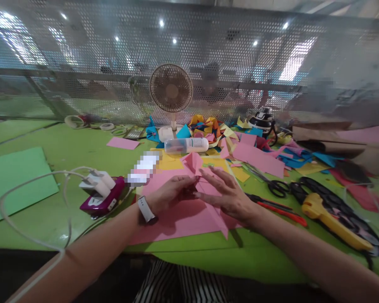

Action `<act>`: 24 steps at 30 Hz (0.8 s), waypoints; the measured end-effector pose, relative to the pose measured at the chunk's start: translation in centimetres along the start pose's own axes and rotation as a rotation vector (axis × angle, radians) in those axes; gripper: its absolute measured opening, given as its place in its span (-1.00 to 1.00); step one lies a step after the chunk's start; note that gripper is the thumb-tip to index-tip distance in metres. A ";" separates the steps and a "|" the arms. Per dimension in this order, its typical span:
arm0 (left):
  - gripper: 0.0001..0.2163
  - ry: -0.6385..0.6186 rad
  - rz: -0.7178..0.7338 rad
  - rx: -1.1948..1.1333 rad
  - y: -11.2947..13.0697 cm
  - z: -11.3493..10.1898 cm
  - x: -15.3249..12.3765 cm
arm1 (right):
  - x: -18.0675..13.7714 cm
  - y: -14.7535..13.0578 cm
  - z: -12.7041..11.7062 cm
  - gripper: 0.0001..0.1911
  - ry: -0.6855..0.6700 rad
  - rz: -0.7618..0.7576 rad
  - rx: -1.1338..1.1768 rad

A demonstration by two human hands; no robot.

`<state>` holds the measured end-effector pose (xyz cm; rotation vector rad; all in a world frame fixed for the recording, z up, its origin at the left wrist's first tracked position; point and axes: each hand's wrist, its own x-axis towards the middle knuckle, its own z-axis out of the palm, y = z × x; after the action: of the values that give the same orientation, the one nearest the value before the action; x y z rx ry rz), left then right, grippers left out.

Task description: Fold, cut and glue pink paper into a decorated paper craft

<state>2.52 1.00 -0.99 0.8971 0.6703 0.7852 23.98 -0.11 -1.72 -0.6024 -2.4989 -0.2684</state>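
A folded piece of pink paper [192,163] stands up from a flat pink sheet [167,225], and a long pointed flap slants down toward the table's front edge. My left hand [173,191] is closed on the folded pink paper from its left side, thumb and forefinger pressed together near the middle fold. A white-strapped watch [146,210] is on that wrist. From the right, my right hand [230,198] lies over the same paper with its fingers stretched and spread, the fingertips at the folds. The paper's parts under both hands are hidden.
To the left are a purple power strip [102,202] with white plugs, looping cables and a green sheet [19,181]. Scissors [278,188], a red-handled cutter [284,213] and a yellow-handled tool [334,221] lie right. Behind stand a bottle [186,145], paper scraps and a fan [171,89].
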 end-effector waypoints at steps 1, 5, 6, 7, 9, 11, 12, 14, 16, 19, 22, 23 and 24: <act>-0.82 0.008 0.011 0.004 -0.1 0.1 0.0 | 0.0 -0.1 0.1 -0.55 -0.027 -0.004 -0.023; -0.80 -0.008 -0.008 0.009 -0.3 0.3 -0.1 | 0.0 -0.2 0.5 -0.53 -0.118 -0.023 -0.040; -0.79 -0.013 -0.020 -0.002 -0.2 0.3 -0.1 | 0.1 -0.2 0.5 -0.51 -0.124 -0.022 -0.034; -0.79 -0.011 -0.029 -0.015 -0.2 0.3 -0.1 | 0.1 -0.2 0.5 -0.49 -0.130 -0.014 -0.025; -0.79 0.016 -0.027 -0.037 -0.1 0.2 0.0 | 0.2 -0.3 0.4 -0.46 -0.137 0.014 0.004; -0.79 0.049 -0.020 -0.050 -0.1 0.0 0.0 | 0.2 -0.4 0.1 -0.46 -0.152 0.037 0.043; -0.79 0.061 -0.022 -0.055 -0.1 -0.1 0.1 | 0.2 -0.5 0.0 -0.47 -0.154 0.040 0.061; -0.80 0.071 -0.024 -0.075 -0.1 -0.2 0.1 | 0.2 -0.5 -0.1 -0.47 -0.145 0.039 0.087; -0.82 0.067 -0.021 -0.093 0.0 -0.2 0.1 | 0.2 -0.4 -0.2 -0.44 -0.126 0.039 0.101; -0.87 0.073 -0.006 -0.121 0.2 0.0 0.0 | 0.2 -0.3 -0.2 -0.52 -0.088 0.047 0.154; -0.93 0.087 -0.009 -0.165 0.4 0.1 -0.1 | 0.2 -0.3 -0.1 -0.61 -0.084 0.100 0.298; -0.94 0.088 -0.009 -0.179 0.5 0.2 -0.1 | 0.1 -0.3 -0.1 -0.61 -0.097 0.133 0.348; -0.95 0.088 -0.007 -0.189 0.5 0.3 -0.1 | 0.1 -0.4 -0.1 -0.60 -0.108 0.171 0.387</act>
<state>2.51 1.01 -0.40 0.6911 0.6639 0.8704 23.77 -0.48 -1.59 -0.6741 -2.4856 0.3127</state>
